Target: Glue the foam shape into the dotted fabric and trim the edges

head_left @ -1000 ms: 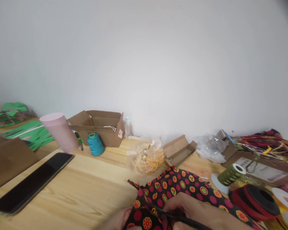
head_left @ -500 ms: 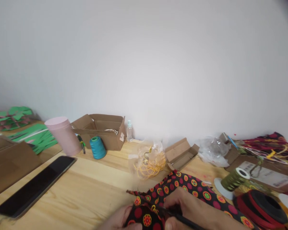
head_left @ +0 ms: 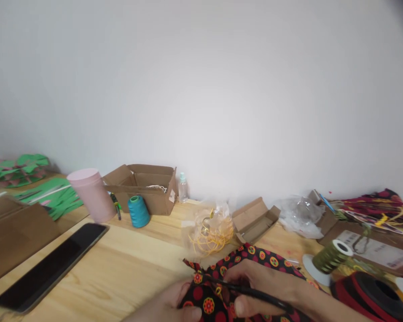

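Dark fabric printed with orange and red flowers [head_left: 208, 305] lies bunched at the bottom of the view, its far part spread over the table. My left hand [head_left: 177, 304] is closed on the near fold, thumb on top. In the fingers of my right hand [head_left: 255, 281] is a slim black tool [head_left: 255, 293], its tip over the gathered cloth; its exact kind does not show. A small yellow loop of cord [head_left: 218, 290] shows on the fabric between the hands. The lower parts of both hands run out of the frame.
Yellow cord in a clear bag [head_left: 211, 237] and a small open carton [head_left: 255, 220] lie beyond the fabric. To the right are a green cord spool [head_left: 332, 257] and a red-black ribbon roll [head_left: 366, 297]. A phone [head_left: 53, 266], teal thread cone [head_left: 139, 212] and pink canister [head_left: 93, 197] are leftward.
The black tool has turned and now points further left across the fabric. My right hand has shifted slightly up and right. The whole view has moved a little.
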